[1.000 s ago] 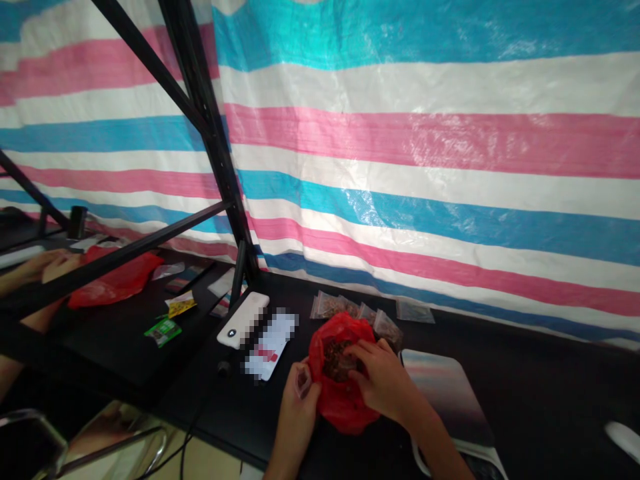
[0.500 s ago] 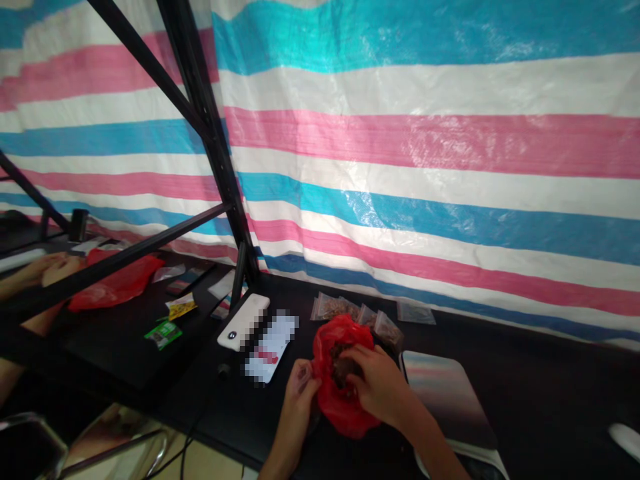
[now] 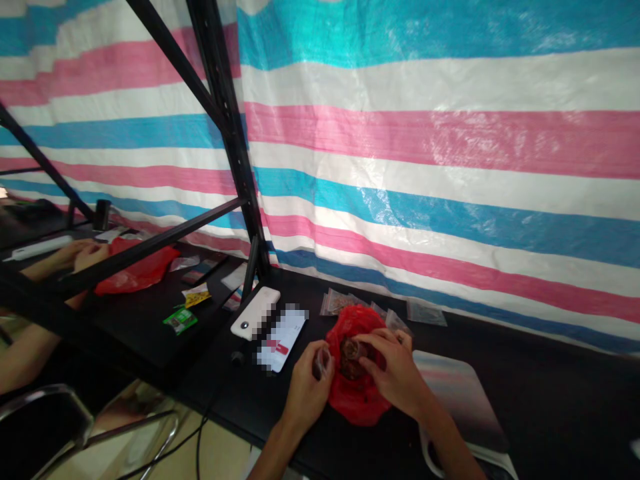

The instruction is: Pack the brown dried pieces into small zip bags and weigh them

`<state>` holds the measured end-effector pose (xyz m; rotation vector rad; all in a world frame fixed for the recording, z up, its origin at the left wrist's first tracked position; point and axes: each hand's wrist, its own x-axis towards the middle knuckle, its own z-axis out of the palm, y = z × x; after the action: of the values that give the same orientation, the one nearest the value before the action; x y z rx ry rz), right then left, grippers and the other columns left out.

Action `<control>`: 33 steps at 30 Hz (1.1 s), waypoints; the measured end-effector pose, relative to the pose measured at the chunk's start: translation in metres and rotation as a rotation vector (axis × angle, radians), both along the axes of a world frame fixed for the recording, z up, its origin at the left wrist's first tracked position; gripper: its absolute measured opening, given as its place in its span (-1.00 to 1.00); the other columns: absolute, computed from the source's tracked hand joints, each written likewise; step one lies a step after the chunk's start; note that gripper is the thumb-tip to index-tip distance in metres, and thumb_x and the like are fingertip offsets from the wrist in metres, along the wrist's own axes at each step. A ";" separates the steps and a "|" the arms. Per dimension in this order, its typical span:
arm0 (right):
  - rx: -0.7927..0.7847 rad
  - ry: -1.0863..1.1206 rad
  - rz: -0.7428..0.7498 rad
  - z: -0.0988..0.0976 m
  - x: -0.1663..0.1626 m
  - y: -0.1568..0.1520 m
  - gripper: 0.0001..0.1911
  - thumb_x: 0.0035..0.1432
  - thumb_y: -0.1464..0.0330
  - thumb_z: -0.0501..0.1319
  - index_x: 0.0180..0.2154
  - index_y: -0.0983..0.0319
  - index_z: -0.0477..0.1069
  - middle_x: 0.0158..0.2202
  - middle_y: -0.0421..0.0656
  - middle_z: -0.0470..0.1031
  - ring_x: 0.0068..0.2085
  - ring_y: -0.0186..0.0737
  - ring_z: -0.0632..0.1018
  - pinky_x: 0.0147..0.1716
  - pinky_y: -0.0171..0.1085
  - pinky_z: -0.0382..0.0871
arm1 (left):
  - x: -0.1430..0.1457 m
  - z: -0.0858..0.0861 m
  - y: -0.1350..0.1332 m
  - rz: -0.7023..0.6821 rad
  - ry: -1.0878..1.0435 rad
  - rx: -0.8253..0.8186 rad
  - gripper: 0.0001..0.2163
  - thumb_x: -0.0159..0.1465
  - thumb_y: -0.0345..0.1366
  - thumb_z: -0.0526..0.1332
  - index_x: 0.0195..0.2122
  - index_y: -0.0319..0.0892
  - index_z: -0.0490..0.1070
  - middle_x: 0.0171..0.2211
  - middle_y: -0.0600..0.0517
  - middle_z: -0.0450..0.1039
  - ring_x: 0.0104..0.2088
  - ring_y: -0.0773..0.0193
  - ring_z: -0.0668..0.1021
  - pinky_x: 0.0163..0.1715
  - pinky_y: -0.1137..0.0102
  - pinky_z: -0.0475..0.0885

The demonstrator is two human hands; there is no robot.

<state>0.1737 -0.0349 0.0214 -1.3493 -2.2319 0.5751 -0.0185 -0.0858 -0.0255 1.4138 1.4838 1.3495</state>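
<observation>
A red plastic bag [image 3: 356, 393] full of small brown pieces lies open on the black table [image 3: 540, 393]. My left hand [image 3: 309, 383] is closed on a small clear pouch [image 3: 321, 361] at the bag's left edge. My right hand [image 3: 397, 378] reaches into the bag's mouth, its fingers pinched over the brown pieces. Several small clear filled pouches [image 3: 340, 302] lie just behind the bag.
A white power bank [image 3: 255, 313] and a white card lie left of the bag. A flat grey pad [image 3: 463, 400] sits at right. A black rack post [image 3: 235, 147] stands behind. Another person's hands [image 3: 83, 253] rest by a second red bag [image 3: 137, 270] at far left.
The view has shifted, so everything sits a little further right. My right hand has moved deeper over the bag's mouth, and my left hand has raised the clear pouch beside it.
</observation>
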 end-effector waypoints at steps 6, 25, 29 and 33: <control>0.108 0.088 0.235 -0.007 -0.012 -0.011 -0.68 0.30 0.36 0.24 0.07 0.06 0.48 -0.03 -0.11 0.59 0.02 -0.06 0.50 0.07 0.00 0.12 | 0.002 -0.009 -0.002 -0.101 0.020 -0.018 -0.84 0.31 -0.37 0.16 -0.10 -0.15 0.44 -0.23 -0.01 0.54 -0.26 0.22 0.55 -0.23 0.38 0.44; 0.311 0.113 0.150 0.000 0.011 0.000 -0.70 0.39 0.29 0.10 0.07 0.10 0.48 0.01 -0.06 0.56 0.05 -0.03 0.50 0.08 -0.03 0.28 | -0.001 0.000 -0.012 0.118 0.038 0.032 -0.77 0.33 -0.15 0.21 -0.08 -0.14 0.47 -0.21 -0.03 0.53 -0.21 0.16 0.56 -0.14 0.30 0.45; 0.054 0.048 0.246 0.016 0.023 0.001 -0.75 0.25 0.42 0.18 -0.07 0.13 0.53 -0.06 -0.08 0.60 -0.02 -0.05 0.54 0.01 -0.08 0.27 | 0.016 0.008 -0.050 0.380 -0.038 -0.052 -0.73 0.34 -0.03 0.19 -0.14 -0.13 0.44 -0.35 0.03 0.45 -0.35 0.20 0.51 -0.28 0.35 0.41; -0.086 -0.046 0.263 0.018 0.026 -0.001 -0.64 0.05 0.58 0.18 -0.18 0.13 0.56 -0.14 -0.15 0.63 -0.12 -0.12 0.57 -0.04 -0.13 0.24 | 0.051 0.013 -0.085 0.325 -0.013 -0.087 -0.77 0.35 -0.03 0.15 -0.27 -0.08 0.38 -0.42 0.07 0.33 -0.43 0.23 0.42 -0.38 0.38 0.34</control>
<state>0.1997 -0.0358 0.0395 -1.1251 -2.4673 0.7459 0.0327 -0.1711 -0.0128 1.1413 1.7979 1.4609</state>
